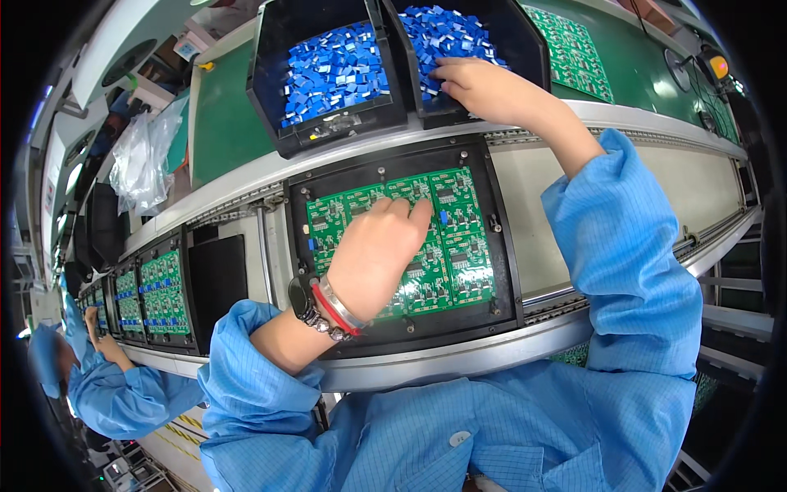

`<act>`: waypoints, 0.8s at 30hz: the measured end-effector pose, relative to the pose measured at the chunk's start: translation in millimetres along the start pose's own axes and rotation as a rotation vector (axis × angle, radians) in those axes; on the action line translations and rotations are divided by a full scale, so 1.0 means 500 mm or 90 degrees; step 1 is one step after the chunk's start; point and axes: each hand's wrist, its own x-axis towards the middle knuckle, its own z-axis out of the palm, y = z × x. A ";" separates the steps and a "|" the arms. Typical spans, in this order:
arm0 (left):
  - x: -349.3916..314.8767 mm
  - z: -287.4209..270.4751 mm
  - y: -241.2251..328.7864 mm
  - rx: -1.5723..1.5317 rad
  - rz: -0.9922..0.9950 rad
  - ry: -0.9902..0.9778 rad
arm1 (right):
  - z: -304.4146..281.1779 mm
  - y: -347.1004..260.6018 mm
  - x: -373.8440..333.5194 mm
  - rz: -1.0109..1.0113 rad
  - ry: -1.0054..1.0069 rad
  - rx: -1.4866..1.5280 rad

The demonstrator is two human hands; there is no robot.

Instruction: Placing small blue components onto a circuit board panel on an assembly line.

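Note:
My left hand (379,254) is over a green circuit board panel (469,275), its curled fingertips down at the upper middle. Whatever those fingers hold, if anything, is hidden beneath them. Small blue block-shaped components stand on the panel, one blue component (443,217) right of my fingers and another near the left edge. A black carrier frame (507,246) surrounds the panel. My right hand (484,88) reaches into the right black bin (531,49), fingers bent among loose blue components (447,33). No part can be made out between them.
Another black bin (328,131) of blue components stands to the left. The carrier rests on a conveyor with metal rails (459,351). More boards (164,287) sit in carriers down the line, where a co-worker in blue (123,398) works. A green panel (571,53) lies behind the right bin.

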 end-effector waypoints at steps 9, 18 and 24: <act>0.064 -0.078 -0.087 0.010 0.004 0.256 | -0.049 -0.006 -0.023 -0.011 0.015 -0.002; 0.218 -0.061 -0.275 0.108 -0.047 0.036 | -0.066 0.000 -0.046 0.015 -0.047 -0.056; 0.219 -0.067 -0.260 0.068 -0.001 0.086 | -0.080 0.023 -0.065 -0.018 -0.026 0.011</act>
